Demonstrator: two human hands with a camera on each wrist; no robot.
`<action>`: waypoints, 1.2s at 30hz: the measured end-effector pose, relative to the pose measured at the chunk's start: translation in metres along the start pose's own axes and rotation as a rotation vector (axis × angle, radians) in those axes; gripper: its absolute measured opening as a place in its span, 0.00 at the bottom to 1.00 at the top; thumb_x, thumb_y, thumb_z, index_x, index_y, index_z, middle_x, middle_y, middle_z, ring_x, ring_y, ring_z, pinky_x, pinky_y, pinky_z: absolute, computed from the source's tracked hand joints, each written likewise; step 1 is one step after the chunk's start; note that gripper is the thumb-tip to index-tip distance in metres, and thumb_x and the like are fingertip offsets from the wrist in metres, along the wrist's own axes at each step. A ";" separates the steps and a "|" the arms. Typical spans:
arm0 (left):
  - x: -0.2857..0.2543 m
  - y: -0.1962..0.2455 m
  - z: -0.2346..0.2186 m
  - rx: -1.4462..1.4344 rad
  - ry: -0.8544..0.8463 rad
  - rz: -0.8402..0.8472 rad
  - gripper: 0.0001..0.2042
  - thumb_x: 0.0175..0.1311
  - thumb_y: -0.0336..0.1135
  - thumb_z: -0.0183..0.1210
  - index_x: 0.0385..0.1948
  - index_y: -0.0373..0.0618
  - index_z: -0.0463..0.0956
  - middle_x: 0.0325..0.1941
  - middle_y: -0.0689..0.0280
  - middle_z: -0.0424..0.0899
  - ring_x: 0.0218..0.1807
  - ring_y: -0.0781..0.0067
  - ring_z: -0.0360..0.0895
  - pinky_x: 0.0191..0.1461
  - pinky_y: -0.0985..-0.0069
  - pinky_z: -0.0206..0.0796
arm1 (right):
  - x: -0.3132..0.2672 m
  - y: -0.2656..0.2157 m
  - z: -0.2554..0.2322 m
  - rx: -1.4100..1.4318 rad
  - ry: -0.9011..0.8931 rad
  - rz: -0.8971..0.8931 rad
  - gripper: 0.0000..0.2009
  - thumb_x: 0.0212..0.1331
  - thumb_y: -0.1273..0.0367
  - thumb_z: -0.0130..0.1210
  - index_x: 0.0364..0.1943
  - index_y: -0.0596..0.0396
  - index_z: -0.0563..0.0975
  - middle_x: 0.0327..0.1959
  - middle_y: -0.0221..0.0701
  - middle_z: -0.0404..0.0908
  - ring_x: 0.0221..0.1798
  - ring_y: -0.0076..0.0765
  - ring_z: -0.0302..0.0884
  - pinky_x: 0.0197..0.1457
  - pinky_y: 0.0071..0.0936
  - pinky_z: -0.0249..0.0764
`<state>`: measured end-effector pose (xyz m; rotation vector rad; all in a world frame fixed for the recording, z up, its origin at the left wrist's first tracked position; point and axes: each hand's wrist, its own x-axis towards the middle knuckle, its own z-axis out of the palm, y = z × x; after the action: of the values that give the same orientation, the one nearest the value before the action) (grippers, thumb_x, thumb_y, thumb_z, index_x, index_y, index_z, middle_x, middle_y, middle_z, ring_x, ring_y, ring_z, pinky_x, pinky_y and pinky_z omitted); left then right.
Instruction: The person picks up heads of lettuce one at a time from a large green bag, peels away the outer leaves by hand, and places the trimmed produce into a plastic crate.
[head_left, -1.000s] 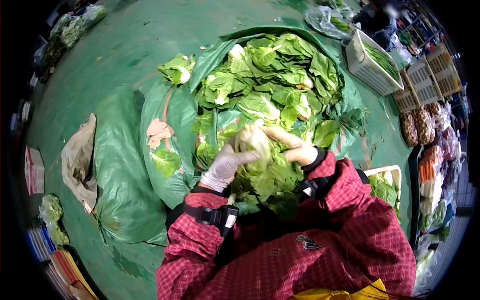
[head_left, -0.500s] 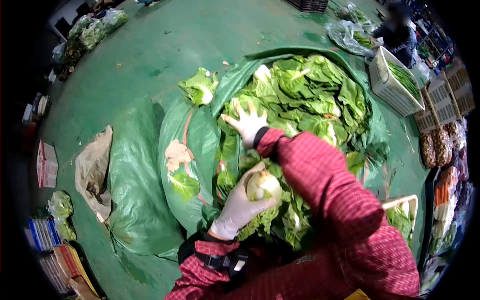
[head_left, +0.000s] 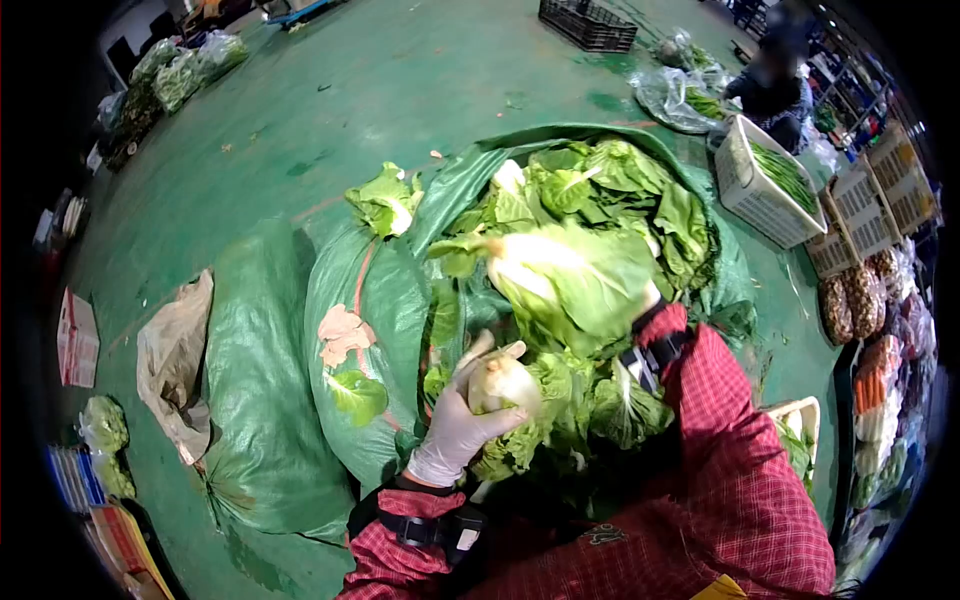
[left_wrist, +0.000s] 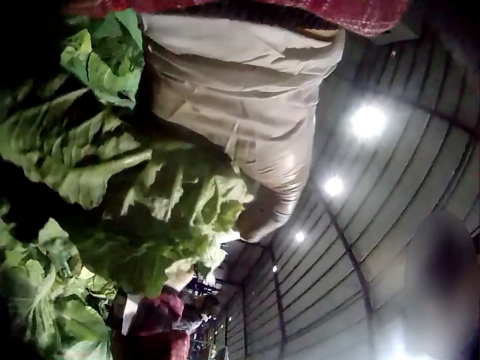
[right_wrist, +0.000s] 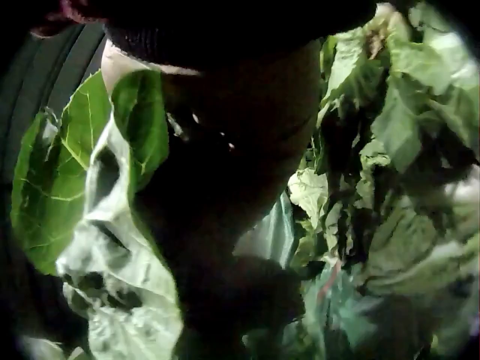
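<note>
In the head view my gloved left hand (head_left: pixel 458 428) grips a head of Chinese cabbage at its round pale base (head_left: pixel 502 386), with fingers and thumb around the sides. Green leaves (left_wrist: pixel 142 195) spread below that hand in the left wrist view. A second Chinese cabbage (head_left: pixel 575 278) is raised above the first, its pale base pointing left. My right hand (right_wrist: pixel 225 142) holds this one from its leafy right side. The cabbage hides its fingers in the head view, and it shows dark in the right wrist view. More leafy heads (head_left: pixel 632 405) lie by my lap.
A large open green sack (head_left: pixel 470 170) full of leafy heads stands in front. Closed green sacks (head_left: pixel 255 380) and a tan cloth sack (head_left: pixel 175 355) lie left. White crates (head_left: pixel 765 215), bagged vegetables (head_left: pixel 880 370) and a crouching person (head_left: pixel 775 95) are at right; a black crate (head_left: pixel 588 25) lies beyond.
Both hands were together on one cabbage; then my left hand kept its base while the right reached, fingers spread, over the pile. The right hand has come back with a second cabbage.
</note>
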<state>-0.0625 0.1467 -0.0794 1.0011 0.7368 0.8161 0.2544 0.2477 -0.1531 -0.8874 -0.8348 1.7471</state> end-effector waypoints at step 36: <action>-0.097 -0.001 0.068 1.076 -0.075 0.744 0.28 0.37 0.45 0.75 0.48 0.58 0.85 0.73 0.40 0.56 0.71 0.37 0.58 0.73 0.47 0.51 | -0.198 -0.073 0.118 -1.621 0.499 0.093 0.32 0.56 0.71 0.55 0.69 0.57 0.62 0.50 0.49 0.80 0.50 0.49 0.81 0.54 0.45 0.78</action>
<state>-0.0545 0.0352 -0.0406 2.3512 0.7360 1.0010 0.2383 0.0659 0.0048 -2.2409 -1.8238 0.4950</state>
